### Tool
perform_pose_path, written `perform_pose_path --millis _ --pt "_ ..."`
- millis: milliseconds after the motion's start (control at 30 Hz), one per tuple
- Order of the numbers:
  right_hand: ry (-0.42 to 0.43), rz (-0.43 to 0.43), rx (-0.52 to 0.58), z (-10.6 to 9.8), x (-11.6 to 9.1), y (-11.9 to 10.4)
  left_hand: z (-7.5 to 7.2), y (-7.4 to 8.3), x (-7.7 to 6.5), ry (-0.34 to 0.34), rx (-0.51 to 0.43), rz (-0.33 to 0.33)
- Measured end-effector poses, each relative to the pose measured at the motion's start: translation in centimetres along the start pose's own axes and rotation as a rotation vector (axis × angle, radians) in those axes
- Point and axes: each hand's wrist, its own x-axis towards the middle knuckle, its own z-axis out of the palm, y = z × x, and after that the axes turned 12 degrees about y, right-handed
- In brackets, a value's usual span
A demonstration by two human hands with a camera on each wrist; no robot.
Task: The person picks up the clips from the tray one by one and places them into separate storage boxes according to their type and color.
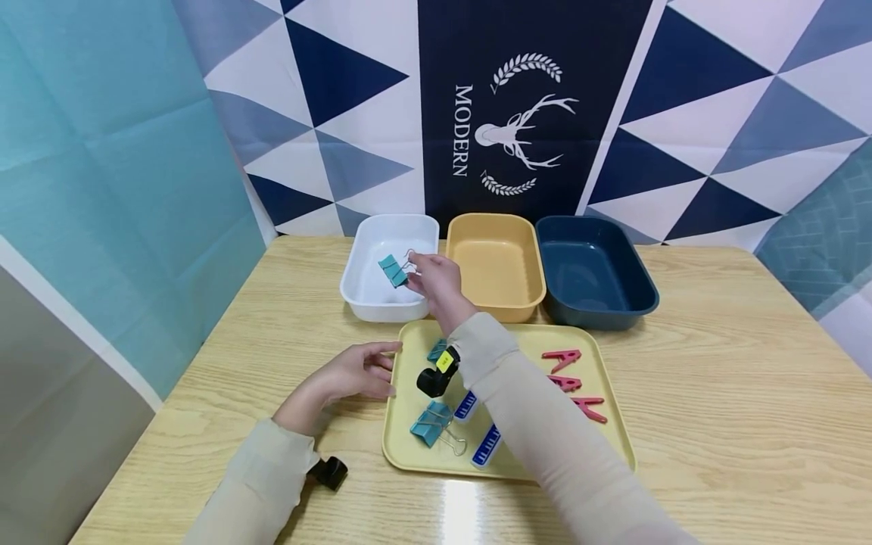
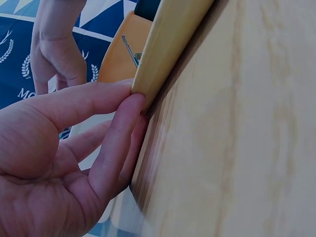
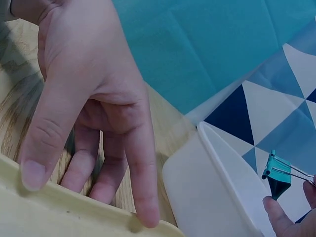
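Note:
My right hand point(image 1: 439, 284) pinches a teal binder clip point(image 1: 393, 270) by its wire handles and holds it over the white bin point(image 1: 349, 284). In the right wrist view that clip point(image 3: 279, 175) hangs beside the bin's rim. My left hand point(image 1: 354, 371) grips the left rim of the yellow tray point(image 1: 415, 454), thumb over the edge and fingers outside it, as the left wrist view of the rim point(image 2: 158, 54) shows. Another teal binder clip point(image 1: 431, 424) lies on the tray, and a further one point(image 1: 437, 349) is partly hidden by the right wrist's camera.
Beside the white bin stand a yellow-orange bin point(image 1: 496, 312) and a dark blue bin point(image 1: 602, 318). Several red clothespins point(image 1: 591, 409) lie along the tray's right side. Blue-and-white flat pieces point(image 1: 487, 446) are partly under my right sleeve. A patterned cloth point(image 1: 368, 76) hangs behind the table.

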Motion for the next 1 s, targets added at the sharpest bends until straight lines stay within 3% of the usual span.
perform_pose_path --millis 200,500,767,1000 --pt "0.021 0.045 -0.004 0.5 0.2 0.2 0.1 0.1 0.1 0.007 0.001 -0.014" --pt "0.011 0.024 0.038 0.8 0.4 0.6 0.0 0.0 0.1 -0.013 -0.013 0.009" --pt "-0.025 0.023 0.065 0.0 0.1 0.4 0.3 0.0 0.1 0.003 -0.01 -0.003" --pt "-0.033 -0.029 0.066 -1.1 -0.4 0.2 0.3 0.0 0.0 0.0 -0.025 -0.008"
